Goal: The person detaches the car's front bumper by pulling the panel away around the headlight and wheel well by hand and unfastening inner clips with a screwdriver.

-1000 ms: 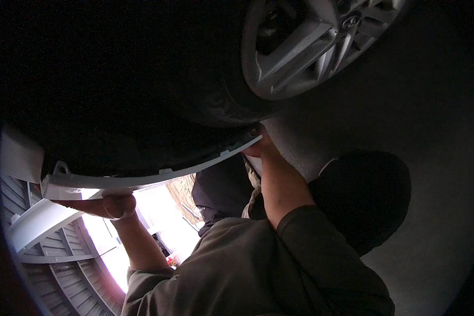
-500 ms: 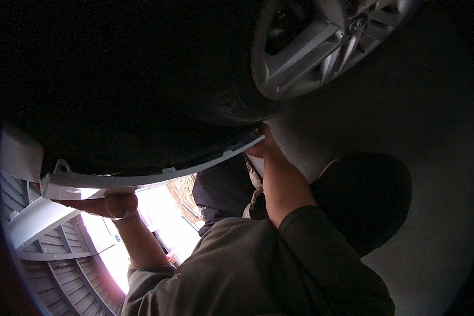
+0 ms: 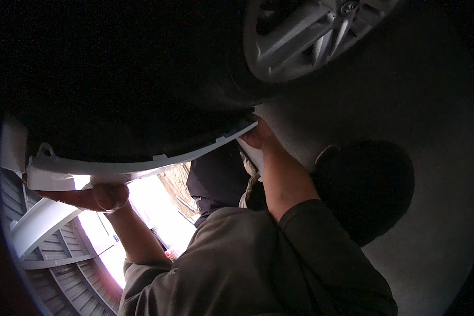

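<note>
A long, curved white car trim piece (image 3: 137,167) with small tabs along its upper edge runs across the view below the dark underside of the vehicle. My left hand (image 3: 97,197) holds its broad left end from below, fingers stretched along the surface and partly hidden by it. At the narrow right end, my right hand (image 3: 257,132) is closed round the tip; some of its fingers are out of sight behind the edge. Whether the piece is joined to the car cannot be made out in the dark.
A silver spoked wheel (image 3: 305,39) in a dark tyre sits just above my right hand. Grey floor (image 3: 432,158) spreads to the right. Lower left are a white beam (image 3: 42,224), ribbed metal panels (image 3: 68,263) and a bright opening. My dark shirt (image 3: 242,263) fills the bottom.
The view has shifted slightly, so wheel, trim piece and both hands appear a little higher and further left. Both hands keep their places on the piece.
</note>
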Demonstrator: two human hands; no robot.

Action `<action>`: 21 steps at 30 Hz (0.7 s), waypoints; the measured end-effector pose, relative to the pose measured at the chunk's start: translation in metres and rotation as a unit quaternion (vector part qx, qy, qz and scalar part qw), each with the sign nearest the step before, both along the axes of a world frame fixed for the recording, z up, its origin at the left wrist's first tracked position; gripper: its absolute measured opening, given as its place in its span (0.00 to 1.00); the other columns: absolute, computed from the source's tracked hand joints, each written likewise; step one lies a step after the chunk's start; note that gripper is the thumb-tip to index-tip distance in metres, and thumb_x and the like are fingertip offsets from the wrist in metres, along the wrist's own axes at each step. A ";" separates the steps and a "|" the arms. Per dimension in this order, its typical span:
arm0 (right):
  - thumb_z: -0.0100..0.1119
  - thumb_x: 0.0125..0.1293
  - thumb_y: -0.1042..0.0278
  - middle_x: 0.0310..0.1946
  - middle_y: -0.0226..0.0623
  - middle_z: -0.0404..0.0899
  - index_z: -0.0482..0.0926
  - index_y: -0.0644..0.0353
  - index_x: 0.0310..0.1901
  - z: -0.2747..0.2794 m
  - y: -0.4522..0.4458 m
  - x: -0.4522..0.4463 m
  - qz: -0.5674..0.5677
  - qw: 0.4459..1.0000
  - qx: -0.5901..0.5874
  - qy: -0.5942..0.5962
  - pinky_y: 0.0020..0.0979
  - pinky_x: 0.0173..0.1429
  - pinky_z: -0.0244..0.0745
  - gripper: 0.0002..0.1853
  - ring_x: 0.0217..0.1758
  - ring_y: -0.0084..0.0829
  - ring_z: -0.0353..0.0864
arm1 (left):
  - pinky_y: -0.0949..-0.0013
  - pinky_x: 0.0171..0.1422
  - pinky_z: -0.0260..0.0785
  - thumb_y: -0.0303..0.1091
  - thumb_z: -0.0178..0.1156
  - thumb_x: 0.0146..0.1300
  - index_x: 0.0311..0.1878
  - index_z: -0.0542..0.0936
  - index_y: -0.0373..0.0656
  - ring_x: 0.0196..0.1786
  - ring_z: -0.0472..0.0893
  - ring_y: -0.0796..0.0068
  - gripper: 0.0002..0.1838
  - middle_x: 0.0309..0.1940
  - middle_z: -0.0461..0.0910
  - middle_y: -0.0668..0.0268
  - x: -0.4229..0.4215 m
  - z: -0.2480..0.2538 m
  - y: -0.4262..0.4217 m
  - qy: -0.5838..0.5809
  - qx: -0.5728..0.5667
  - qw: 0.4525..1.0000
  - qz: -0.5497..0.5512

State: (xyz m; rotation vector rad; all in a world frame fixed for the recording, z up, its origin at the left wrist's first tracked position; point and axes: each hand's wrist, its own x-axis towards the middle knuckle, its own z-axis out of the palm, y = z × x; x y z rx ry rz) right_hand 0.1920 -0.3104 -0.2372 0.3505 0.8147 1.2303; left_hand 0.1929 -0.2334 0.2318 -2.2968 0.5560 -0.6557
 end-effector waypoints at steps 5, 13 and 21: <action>0.39 0.86 0.64 0.67 0.49 0.77 0.72 0.65 0.67 0.007 -0.003 -0.003 -0.013 0.999 -0.038 -0.017 0.46 0.76 0.76 0.20 0.70 0.44 0.77 | 0.23 0.85 0.41 0.78 0.41 0.68 0.87 0.40 0.52 0.87 0.46 0.35 0.56 0.86 0.42 0.42 0.003 -0.002 0.002 0.001 -0.002 1.000 -0.004; 0.46 0.84 0.57 0.72 0.46 0.74 0.64 0.61 0.77 -0.007 0.003 -0.014 0.011 0.982 -0.017 -0.190 0.48 0.84 0.64 0.26 0.76 0.48 0.71 | 0.23 0.85 0.41 0.78 0.41 0.68 0.87 0.40 0.51 0.87 0.46 0.36 0.56 0.86 0.42 0.42 0.014 0.011 0.007 -0.045 0.002 0.999 0.025; 0.43 0.84 0.64 0.70 0.47 0.77 0.72 0.66 0.70 0.010 -0.001 0.005 0.035 0.999 0.026 0.007 0.46 0.77 0.71 0.21 0.73 0.44 0.75 | 0.24 0.85 0.41 0.78 0.41 0.68 0.87 0.40 0.51 0.87 0.45 0.36 0.56 0.86 0.42 0.42 0.004 0.004 0.007 -0.042 0.011 0.999 0.017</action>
